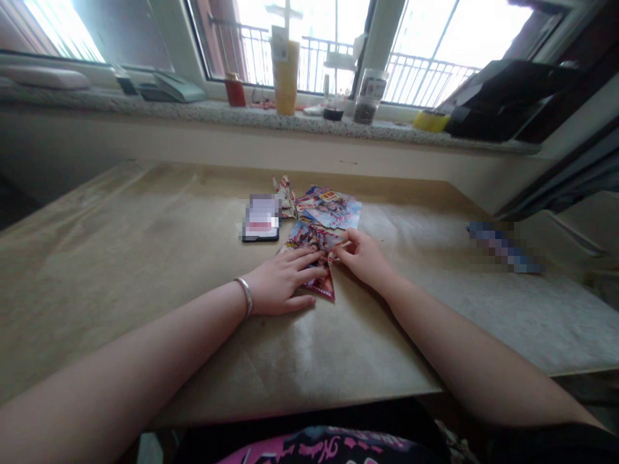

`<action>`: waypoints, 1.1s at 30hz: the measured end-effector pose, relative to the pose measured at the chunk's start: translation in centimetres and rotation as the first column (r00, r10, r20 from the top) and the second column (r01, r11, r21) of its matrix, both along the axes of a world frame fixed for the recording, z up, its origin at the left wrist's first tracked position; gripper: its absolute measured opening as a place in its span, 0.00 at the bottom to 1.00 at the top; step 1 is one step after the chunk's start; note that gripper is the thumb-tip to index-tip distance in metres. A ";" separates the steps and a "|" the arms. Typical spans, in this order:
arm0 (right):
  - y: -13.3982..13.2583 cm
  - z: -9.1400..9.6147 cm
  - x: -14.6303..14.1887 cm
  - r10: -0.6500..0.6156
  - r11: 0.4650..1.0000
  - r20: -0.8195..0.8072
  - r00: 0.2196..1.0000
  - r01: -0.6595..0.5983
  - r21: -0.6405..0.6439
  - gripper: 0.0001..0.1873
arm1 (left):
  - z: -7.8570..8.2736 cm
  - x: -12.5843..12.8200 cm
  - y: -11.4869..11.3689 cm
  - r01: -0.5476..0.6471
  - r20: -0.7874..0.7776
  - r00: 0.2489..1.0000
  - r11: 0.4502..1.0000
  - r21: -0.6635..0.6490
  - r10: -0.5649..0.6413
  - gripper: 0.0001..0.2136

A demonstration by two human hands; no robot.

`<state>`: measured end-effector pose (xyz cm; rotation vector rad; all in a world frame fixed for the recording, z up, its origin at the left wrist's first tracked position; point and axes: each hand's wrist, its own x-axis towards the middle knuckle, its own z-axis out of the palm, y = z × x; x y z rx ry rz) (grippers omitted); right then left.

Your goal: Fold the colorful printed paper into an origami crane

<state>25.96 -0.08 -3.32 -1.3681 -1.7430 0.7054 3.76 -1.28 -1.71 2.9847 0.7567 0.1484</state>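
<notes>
A folded piece of colourful printed paper (314, 241) lies on the tan table (145, 258) in front of me. My left hand (280, 280), with a silver bangle on the wrist, lies flat on it with fingers stretched out. My right hand (362, 258) pinches the paper's right edge between thumb and fingers. Behind it lie more colourful printed sheets (333, 209) and a small folded paper figure (285, 193). A dark phone (262, 219) rests just left of the papers.
A blurred object (503, 248) lies on the table's right side. The stone windowsill (193, 113) behind holds a tall yellow bottle (285, 74), a red jar (235, 90), a clear jar (370, 96), a yellow tape roll (430, 120) and a black bag (503, 100).
</notes>
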 end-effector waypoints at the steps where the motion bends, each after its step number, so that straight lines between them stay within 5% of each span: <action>1: 0.0 0.0 0.1 -0.004 1.000 0.005 1.000 0.004 -0.008 0.08 | 0.0 0.0 0.0 -0.017 -0.004 1.000 1.000 -0.008 0.017 0.27; 17: -0.2 0.4 0.2 0.090 0.996 0.043 0.995 -0.091 0.025 0.07 | -0.5 -0.2 -0.1 -0.136 0.043 0.989 0.989 -0.055 0.139 0.27; 25: -0.6 0.5 0.2 0.106 0.994 0.016 0.994 -0.107 0.002 0.12 | -1.1 -0.4 0.3 -0.109 0.277 0.953 0.992 -0.062 0.122 0.39; 33: -1.4 1.4 -0.1 0.164 0.986 0.116 0.980 -0.165 -0.008 0.09 | -1.4 -0.6 1.0 -0.046 0.332 0.943 0.998 0.047 0.028 0.51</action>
